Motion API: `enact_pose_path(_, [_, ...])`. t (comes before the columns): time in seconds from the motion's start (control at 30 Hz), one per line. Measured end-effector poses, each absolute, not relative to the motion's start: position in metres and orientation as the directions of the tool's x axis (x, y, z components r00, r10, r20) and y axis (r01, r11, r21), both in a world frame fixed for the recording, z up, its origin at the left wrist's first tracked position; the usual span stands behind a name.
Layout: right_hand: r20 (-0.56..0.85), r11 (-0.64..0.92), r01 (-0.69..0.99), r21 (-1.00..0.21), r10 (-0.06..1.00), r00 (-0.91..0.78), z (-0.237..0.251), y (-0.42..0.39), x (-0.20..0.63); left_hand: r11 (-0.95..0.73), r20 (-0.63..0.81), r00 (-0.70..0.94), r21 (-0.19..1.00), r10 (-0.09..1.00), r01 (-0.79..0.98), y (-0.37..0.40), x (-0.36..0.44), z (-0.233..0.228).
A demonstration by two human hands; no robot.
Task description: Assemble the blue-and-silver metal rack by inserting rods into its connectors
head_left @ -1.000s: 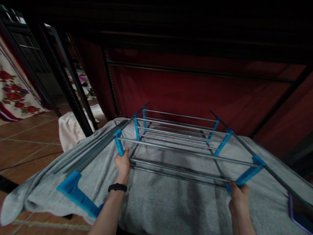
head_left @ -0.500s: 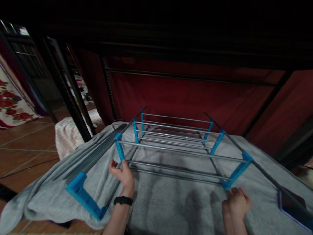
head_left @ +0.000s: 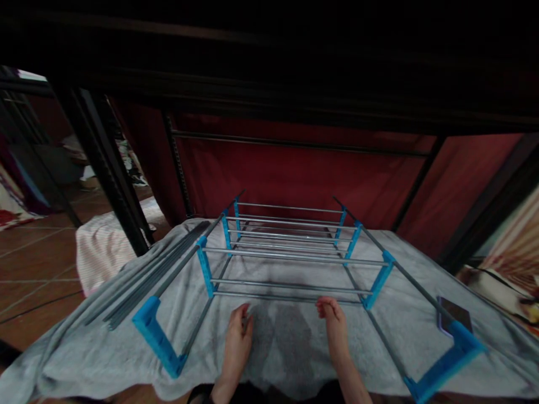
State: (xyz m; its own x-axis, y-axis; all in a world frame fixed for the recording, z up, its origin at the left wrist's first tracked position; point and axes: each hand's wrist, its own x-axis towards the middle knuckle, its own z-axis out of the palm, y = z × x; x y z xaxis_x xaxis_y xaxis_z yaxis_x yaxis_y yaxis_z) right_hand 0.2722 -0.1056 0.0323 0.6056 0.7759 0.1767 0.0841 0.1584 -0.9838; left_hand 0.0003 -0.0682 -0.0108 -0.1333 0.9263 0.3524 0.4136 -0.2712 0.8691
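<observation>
A rack frame of grey metal tubes (head_left: 295, 256) and blue plastic connectors (head_left: 205, 266) lies on a grey blanket (head_left: 286, 336). Its long side tubes run away from me, with several crossbars between them. My left hand (head_left: 239, 335) hovers inside the near end, fingers loosely bent and thumb apart, holding nothing. Opposite it, my right hand (head_left: 332, 317) is just below the nearest crossbar, fingers loosely curled, with nothing visible in it. At the near corners, the left end connector (head_left: 158, 339) and the right end connector (head_left: 446, 359) have no crossbar between them.
Several loose grey tubes (head_left: 147, 278) lie left of the frame. A phone (head_left: 455, 315) rests on the blanket by the right side tube. Dark metal posts (head_left: 99, 163) and a red cloth (head_left: 295, 174) enclose the space, under a dark overhead structure.
Both hands have left the sides of the frame and moved inward, closer together. The view has shifted right, bringing the near right connector into sight.
</observation>
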Motion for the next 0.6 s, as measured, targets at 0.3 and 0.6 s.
enact_pose_path(0.3, [0.496,-0.036,0.917,-0.397,0.832,0.247,-0.052,-0.176,0.293,-0.343,0.462,0.115,0.446,0.879,0.827,-0.092,0.001,-0.023])
enact_pose_path(0.6, [0.485,-0.1,0.993,-0.066,0.866,0.119,-0.051,-0.177,0.284,-0.332,0.424,0.211,0.235,0.881,0.914,-0.094,0.006,-0.023])
